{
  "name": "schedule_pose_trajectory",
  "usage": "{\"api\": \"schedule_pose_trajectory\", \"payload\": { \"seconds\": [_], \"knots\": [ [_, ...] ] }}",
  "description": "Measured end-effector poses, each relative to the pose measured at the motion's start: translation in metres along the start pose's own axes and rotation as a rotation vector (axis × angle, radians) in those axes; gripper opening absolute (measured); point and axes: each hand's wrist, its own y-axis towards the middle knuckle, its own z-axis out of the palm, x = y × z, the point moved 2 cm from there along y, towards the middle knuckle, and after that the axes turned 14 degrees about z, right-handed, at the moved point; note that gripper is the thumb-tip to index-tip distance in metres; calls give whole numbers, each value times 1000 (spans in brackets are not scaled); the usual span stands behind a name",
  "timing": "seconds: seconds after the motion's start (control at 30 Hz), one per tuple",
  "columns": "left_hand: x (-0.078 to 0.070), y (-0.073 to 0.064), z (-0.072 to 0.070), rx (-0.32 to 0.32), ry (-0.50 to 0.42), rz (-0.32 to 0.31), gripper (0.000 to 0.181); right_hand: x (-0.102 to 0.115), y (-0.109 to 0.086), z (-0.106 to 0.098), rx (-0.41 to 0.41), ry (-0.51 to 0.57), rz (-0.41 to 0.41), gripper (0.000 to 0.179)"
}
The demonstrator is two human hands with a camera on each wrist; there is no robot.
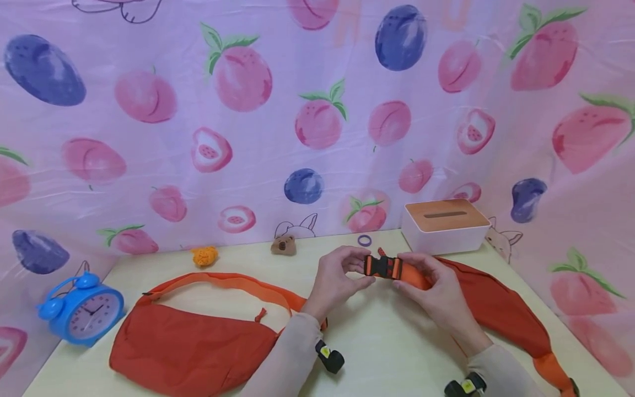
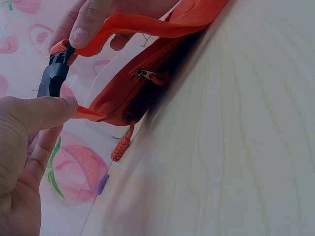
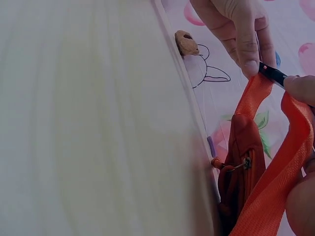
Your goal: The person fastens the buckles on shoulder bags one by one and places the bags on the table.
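A black side-release buckle on an orange strap is held up over the table, its halves joined. My left hand pinches the buckle's left end; in the left wrist view its thumb lies against the black plastic. At the other end my right hand grips the buckle and strap between thumb and fingers. The strap belongs to a rust-red waist bag lying at the right, partly behind my right hand. A zipper with a corded pull shows on that bag.
A second rust-red bag with an orange strap lies at left, beside a blue alarm clock. Along the back are an orange figure, a brown bear-shaped piece, a purple ring and a white tissue box.
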Motion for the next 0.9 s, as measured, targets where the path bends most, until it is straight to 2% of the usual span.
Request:
{"api": "schedule_pose_trajectory", "payload": {
  "seconds": [0.4, 0.73, 0.9],
  "knots": [
    [-3, -1, 0, 18, -2, 19, 57, -2, 0, 0, 21, 30, 56, 59],
    [-4, 0, 0, 55, 10, 48, 55, -6, 2, 2, 62, 86, 27, 57],
    [-3, -1, 1, 56, 15, 32, 55, -7, 2, 3, 71, 101, 33, 57]
  ]
}}
